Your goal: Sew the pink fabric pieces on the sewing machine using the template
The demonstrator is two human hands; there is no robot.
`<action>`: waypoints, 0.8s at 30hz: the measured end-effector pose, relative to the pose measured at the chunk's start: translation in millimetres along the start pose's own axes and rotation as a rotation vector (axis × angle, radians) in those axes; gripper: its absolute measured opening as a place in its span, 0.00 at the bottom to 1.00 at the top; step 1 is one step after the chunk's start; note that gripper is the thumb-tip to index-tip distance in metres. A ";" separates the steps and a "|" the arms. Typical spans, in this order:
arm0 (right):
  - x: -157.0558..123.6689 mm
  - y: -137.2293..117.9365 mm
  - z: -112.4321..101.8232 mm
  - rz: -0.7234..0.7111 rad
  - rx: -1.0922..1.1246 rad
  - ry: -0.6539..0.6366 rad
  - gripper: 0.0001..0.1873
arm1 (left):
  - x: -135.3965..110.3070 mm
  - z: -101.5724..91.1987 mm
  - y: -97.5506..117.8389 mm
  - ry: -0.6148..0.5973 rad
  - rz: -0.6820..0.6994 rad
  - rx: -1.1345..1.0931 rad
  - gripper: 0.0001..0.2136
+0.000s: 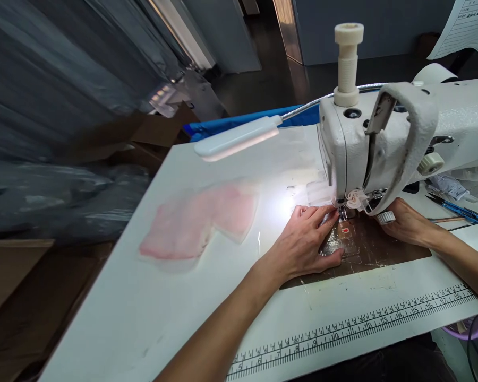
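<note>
My left hand (306, 239) lies flat on the bed of a white sewing machine (386, 138), fingers stretched toward the presser foot (346, 211), pressing on a thin clear piece that I can barely make out. My right hand (402, 223) rests just right of the needle area, behind the machine's head; its fingers are mostly hidden. A small tangle of white thread or elastic (356, 199) hangs at the needle. A pale pink stack of cut fabric pieces (199, 220) lies on the white table (143, 307) to the left of my left hand.
A white lamp on a gooseneck (239, 139) shines on the work area. A printed ruler (354, 329) runs along the table's front edge. Blue scissors (460, 209) lie at the right. Cardboard boxes (151, 138) and plastic-wrapped bundles (56, 196) stand left of the table.
</note>
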State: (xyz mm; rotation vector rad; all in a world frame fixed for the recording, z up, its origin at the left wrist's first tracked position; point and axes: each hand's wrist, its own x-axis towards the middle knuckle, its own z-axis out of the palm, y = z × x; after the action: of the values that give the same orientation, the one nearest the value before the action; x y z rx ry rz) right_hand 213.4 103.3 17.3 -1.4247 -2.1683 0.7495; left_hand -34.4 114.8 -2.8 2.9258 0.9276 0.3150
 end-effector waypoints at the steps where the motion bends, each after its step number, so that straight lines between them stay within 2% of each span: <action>1: -1.0 0.9 3.1 -0.017 0.014 0.022 0.16 | -0.1 0.6 -0.1 0.001 -0.005 -0.005 0.25; 4: -7.1 0.6 10.1 -0.044 0.052 0.016 0.14 | -0.6 2.9 -0.4 0.009 -0.020 -0.029 0.25; 11: -11.5 -7.2 15.2 0.038 0.032 0.089 0.09 | -1.5 4.6 0.4 0.067 -0.041 -0.045 0.23; 18: -11.7 -4.9 18.0 0.032 -0.002 0.093 0.09 | -1.6 10.1 3.9 0.238 -0.190 -0.045 0.17; 21: -13.8 -1.7 21.7 0.023 -0.043 0.092 0.10 | -2.2 10.9 5.3 0.252 -0.179 -0.021 0.16; 24: -15.8 2.6 26.0 0.019 -0.097 0.121 0.11 | 4.4 5.7 -2.8 0.241 -0.173 0.024 0.16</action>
State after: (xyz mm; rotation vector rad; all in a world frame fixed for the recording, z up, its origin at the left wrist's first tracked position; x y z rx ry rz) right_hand 205.0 84.3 -5.1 -1.5004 -2.1266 0.5565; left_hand -31.3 119.7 -8.0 2.8463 1.2132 0.6607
